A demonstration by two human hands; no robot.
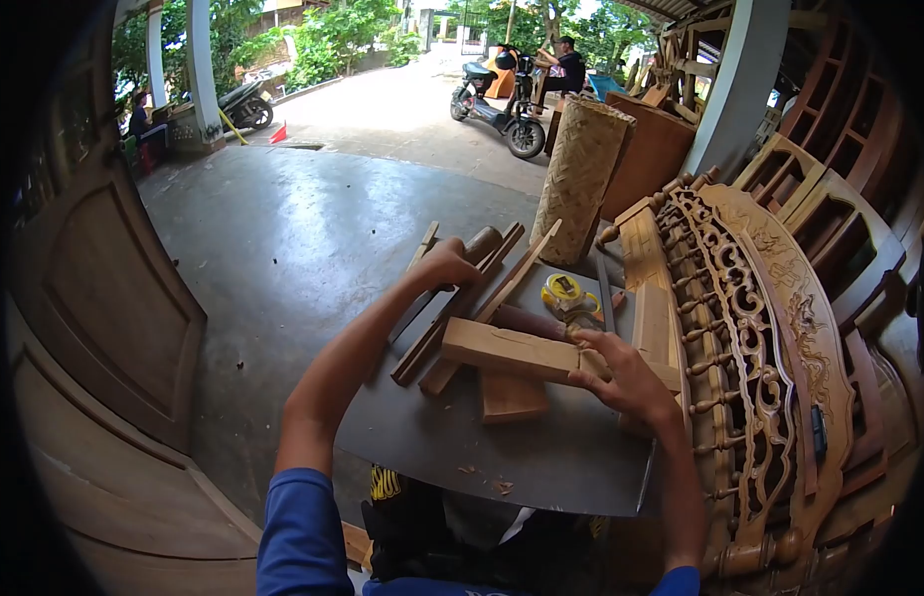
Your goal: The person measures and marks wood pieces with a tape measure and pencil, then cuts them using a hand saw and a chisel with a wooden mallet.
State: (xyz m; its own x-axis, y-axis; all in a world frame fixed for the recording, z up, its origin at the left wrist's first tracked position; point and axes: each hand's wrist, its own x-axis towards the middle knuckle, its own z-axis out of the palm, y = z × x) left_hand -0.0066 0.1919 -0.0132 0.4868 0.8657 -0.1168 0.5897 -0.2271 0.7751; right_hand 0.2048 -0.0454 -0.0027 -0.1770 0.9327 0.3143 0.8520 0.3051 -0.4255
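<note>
My right hand (pixel 621 372) grips the near end of a thick light wooden block (pixel 512 350) that lies across the grey board (pixel 541 457) in front of me. Under the block lies a shorter brown wood piece (pixel 512 397). My left hand (pixel 447 266) is stretched farther out and rests on a bundle of thin wooden slats (pixel 462 313) leaning across the board's far side; its fingers curl over them. A yellow tape measure (pixel 564 294) sits just behind the block.
A carved wooden headboard (pixel 760 338) stands along the right. A woven bamboo cylinder (pixel 579 179) stands beyond the board. Wooden door panels (pixel 104 298) lean at the left. A scooter (pixel 497 104) and a seated person (pixel 564 68) are far off on the concrete floor.
</note>
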